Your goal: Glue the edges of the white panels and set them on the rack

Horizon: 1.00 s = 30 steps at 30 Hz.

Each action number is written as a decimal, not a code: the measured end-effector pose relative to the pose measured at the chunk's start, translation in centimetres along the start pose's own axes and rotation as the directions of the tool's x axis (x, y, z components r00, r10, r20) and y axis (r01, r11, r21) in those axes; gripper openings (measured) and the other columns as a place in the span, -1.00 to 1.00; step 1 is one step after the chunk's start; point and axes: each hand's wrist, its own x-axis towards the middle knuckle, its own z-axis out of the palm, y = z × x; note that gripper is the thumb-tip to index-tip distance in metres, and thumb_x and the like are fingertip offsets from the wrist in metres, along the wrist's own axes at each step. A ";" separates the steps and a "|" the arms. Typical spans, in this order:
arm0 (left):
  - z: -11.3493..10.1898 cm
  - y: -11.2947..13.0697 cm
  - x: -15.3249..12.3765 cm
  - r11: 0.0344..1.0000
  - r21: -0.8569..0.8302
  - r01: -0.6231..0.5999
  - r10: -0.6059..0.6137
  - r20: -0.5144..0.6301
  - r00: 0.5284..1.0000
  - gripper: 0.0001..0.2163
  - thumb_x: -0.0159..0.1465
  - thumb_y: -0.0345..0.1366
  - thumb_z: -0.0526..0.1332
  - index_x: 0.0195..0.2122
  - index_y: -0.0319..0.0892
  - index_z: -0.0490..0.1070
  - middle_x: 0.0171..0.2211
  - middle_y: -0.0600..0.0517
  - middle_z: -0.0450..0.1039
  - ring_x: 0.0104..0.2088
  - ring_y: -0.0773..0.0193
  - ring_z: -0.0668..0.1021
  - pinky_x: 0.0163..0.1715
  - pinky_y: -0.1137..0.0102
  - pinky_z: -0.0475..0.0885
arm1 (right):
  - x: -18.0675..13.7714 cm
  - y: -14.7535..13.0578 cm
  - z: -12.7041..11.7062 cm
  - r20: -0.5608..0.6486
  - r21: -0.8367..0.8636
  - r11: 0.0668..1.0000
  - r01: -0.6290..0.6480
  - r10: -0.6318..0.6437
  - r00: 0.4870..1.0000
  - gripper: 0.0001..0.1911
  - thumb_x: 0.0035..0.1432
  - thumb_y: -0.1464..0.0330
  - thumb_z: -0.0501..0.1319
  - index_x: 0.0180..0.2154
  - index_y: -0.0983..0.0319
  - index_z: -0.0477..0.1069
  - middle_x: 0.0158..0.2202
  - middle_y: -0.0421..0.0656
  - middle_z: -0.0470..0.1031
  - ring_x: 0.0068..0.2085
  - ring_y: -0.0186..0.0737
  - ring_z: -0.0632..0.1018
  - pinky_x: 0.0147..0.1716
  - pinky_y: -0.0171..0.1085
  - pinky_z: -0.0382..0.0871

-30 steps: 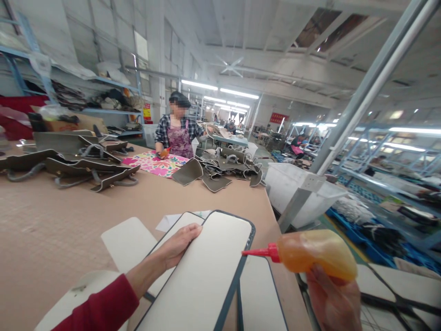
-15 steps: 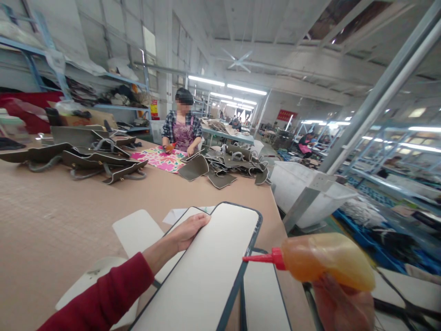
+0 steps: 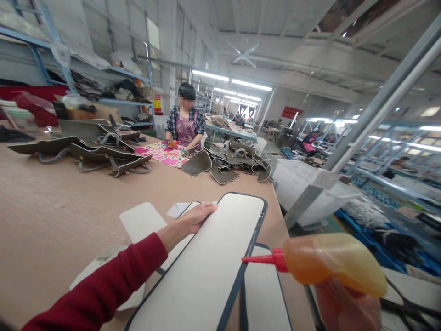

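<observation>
A long white panel with rounded corners and a dark edge border slants up the middle of the view. My left hand grips its upper left edge, thumb on top. At the right, my right hand is wrapped round a squeeze bottle of amber liquid, likely glue, tilted on its side. The bottle's red nozzle touches or nearly touches the panel's right border, where a wet shine shows farther up. Another dark-edged panel lies underneath to the right, and a plain white piece lies to the left.
Across the brown table, a person works over a floral sheet. Dark olive bag pieces lie far left, with another heap far right. A white bin and a slanted metal post stand beyond the right edge.
The panel and my left hand sit slightly higher and farther right in view, as the camera has shifted a little. The nozzle stays at the panel's right border, slightly lower along it.
</observation>
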 end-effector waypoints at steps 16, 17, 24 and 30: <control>-0.2 1.0 1.6 0.999 -0.025 0.022 -0.023 -0.052 0.998 -0.84 0.07 -0.40 0.28 -0.55 -0.23 0.28 -0.67 0.09 0.39 -0.68 0.38 0.45 -0.66 0.50 0.39 | -1.5 -0.5 0.1 -0.018 -0.127 0.991 -0.036 0.034 0.999 -0.56 -0.46 0.34 0.46 -0.37 0.20 0.47 -0.48 -0.18 0.53 -0.43 -0.19 0.54 -0.41 -0.30 0.48; -0.2 1.1 1.6 0.999 -0.024 0.024 -0.025 -0.056 0.998 -0.85 0.08 -0.41 0.27 -0.54 -0.24 0.28 -0.66 0.08 0.40 -0.68 0.38 0.45 -0.66 0.50 0.39 | -1.5 -0.5 0.2 -0.003 -0.131 0.991 -0.031 0.031 1.000 -0.56 -0.45 0.34 0.45 -0.36 0.20 0.47 -0.48 -0.17 0.53 -0.43 -0.16 0.55 -0.40 -0.26 0.49; -0.3 1.4 2.2 0.999 -0.026 0.029 -0.031 -0.078 0.996 -0.83 0.10 -0.42 0.25 -0.57 -0.24 0.28 -0.67 0.07 0.40 -0.70 0.37 0.44 -0.68 0.50 0.38 | -2.0 -0.5 0.5 -0.001 -0.158 0.986 -0.046 0.046 0.999 -0.57 -0.45 0.28 0.46 -0.39 0.18 0.47 -0.47 -0.16 0.52 -0.44 -0.11 0.55 -0.40 -0.19 0.50; -0.5 1.5 3.0 0.999 -0.024 0.029 -0.031 -0.085 0.996 -0.83 0.11 -0.45 0.23 -0.58 -0.24 0.28 -0.70 0.09 0.38 -0.71 0.37 0.43 -0.68 0.49 0.38 | -2.3 -0.6 -0.3 0.016 -0.189 0.980 -0.060 0.064 0.998 -0.61 -0.45 0.28 0.46 -0.44 0.20 0.46 -0.53 -0.17 0.50 -0.51 -0.17 0.52 -0.49 -0.25 0.49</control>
